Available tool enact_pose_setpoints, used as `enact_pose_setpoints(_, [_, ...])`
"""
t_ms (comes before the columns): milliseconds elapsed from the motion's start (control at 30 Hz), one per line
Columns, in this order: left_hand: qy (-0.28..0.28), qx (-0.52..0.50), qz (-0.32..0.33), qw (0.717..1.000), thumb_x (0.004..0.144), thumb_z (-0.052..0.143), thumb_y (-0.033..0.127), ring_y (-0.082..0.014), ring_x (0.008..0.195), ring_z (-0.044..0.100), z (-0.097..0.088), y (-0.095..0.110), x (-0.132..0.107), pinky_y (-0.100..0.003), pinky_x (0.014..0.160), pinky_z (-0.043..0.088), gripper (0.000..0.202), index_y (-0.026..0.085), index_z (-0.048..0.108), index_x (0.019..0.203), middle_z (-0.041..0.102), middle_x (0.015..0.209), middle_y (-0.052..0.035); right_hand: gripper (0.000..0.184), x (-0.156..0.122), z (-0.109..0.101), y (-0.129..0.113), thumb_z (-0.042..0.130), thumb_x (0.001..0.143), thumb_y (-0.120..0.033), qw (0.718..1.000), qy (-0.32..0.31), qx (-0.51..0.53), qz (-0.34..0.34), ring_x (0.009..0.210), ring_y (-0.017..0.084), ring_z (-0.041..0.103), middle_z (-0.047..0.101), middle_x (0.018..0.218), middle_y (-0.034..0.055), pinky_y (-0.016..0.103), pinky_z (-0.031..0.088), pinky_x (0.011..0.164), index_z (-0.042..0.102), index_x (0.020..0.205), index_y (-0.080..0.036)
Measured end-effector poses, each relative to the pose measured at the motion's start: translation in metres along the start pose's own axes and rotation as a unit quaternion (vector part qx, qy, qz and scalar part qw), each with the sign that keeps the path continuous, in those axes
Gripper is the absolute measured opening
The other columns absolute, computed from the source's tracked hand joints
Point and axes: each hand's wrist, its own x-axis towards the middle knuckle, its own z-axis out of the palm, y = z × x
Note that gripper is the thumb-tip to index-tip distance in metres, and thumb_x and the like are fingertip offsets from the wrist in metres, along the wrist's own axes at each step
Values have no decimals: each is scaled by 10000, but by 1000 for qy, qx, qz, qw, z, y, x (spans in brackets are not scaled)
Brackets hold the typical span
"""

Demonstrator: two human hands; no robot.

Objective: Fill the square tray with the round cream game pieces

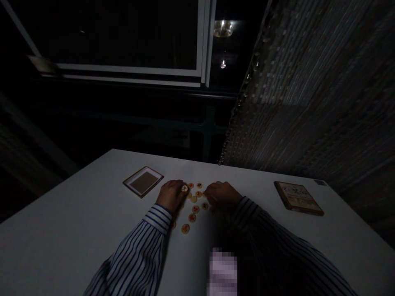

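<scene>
From the head camera, we look down on a white table (74, 222) in dim light, with a loose cluster of round discs (192, 218) spread between the two hands. Most of those we can make out lie flat with a red or dark mark turned up, which, we judge, lets them be read from above; one plain disc (193, 199) in the middle shows no mark that we can see. The cluster sits within easy reach of both hands, probably so that either can get at it. A shallow tray (144, 182) stands near the left hand (169, 195), its inside facing up, and a flat box (298, 198) with a printed top lies well apart on the right; we take both to be set aside to leave the hands room.

As for the fingers, those of the left hand are bent inward, and we see a pale disc (184, 188) at their tips, tilted up so that its dark mark faces us; it looks pinched against the thumb. The right hand (222, 194) hangs low at the other edge of the cluster, knuckles up, fingers curled towards the discs. Its fingertips are too dark and hidden for us to tell whether they grip anything.
</scene>
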Motion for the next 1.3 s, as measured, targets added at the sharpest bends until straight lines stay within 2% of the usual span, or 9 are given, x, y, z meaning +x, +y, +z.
enact_pose_setpoints(333, [7,-40,25,999,714,462,282,-194,903,515,-11,24,0,-329,829,368,279,171,554,953,603,949,-57,279,-19,-10,7,398,759,-268,999,14,27,14,932,174,479,563,1024,42,317,335,771,544,990,-213])
enact_pose_setpoints(567, [9,-72,26,997,727,450,295,-196,892,513,-15,47,-4,-340,816,370,263,186,555,942,603,929,-50,271,-37,-10,16,400,761,-274,999,32,23,23,929,170,476,560,1021,44,316,323,762,537,988,-215])
enact_pose_setpoints(900, [9,-71,41,997,722,475,290,-203,951,490,0,67,-10,-359,849,352,276,192,541,971,588,973,-57,267,-60,-6,29,393,774,-298,996,70,34,32,900,166,498,575,1006,40,305,342,736,546,976,-213])
enact_pose_setpoints(1133, [-4,-94,57,994,732,469,288,-190,898,512,2,82,-13,-367,844,352,252,202,544,957,601,931,-45,278,-69,6,43,402,779,-331,997,64,38,26,899,156,507,578,1009,37,292,359,740,542,990,-215])
enact_pose_setpoints(1300, [-12,-107,58,993,733,468,293,-184,886,519,7,90,-15,-349,818,371,271,197,533,977,606,932,-44,276,-76,7,46,392,786,-331,996,55,44,47,898,156,511,581,1004,37,290,359,736,545,992,-229])
